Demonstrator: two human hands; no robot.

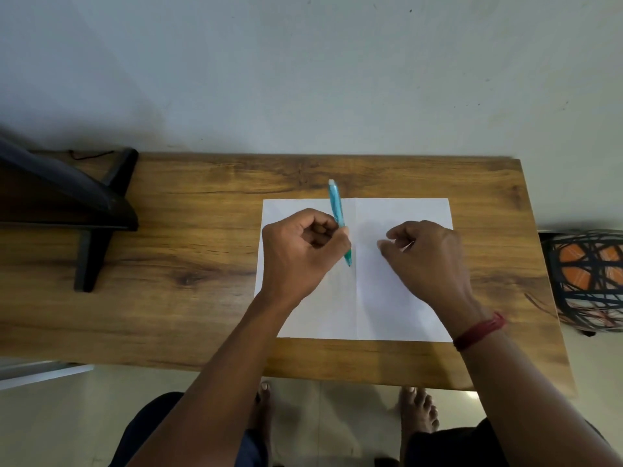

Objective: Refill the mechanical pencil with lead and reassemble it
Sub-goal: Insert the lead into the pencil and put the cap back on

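Blue pencil [337, 205] sits gripped in my left hand [296, 251] over white paper [387, 298], and my right hand [428, 254] pinches a thin stick [408, 246].

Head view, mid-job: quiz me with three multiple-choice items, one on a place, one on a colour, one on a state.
1. Over what does the tip of the teal plastic mechanical pencil sit?
A. bare wood
B. the white creased sheet of paper
C. the floor

2. What colour is the thread band on the right wrist?
A. red
B. green
C. white

3. How is the pencil held?
A. lying loose
B. in both hands
C. gripped in the left hand

Answers:
1 B: the tip lies over the sheet, beside its crease.
2 A: dark red threads circle the wrist.
3 C: left fingers curl round the barrel, and the right hand is apart from it.
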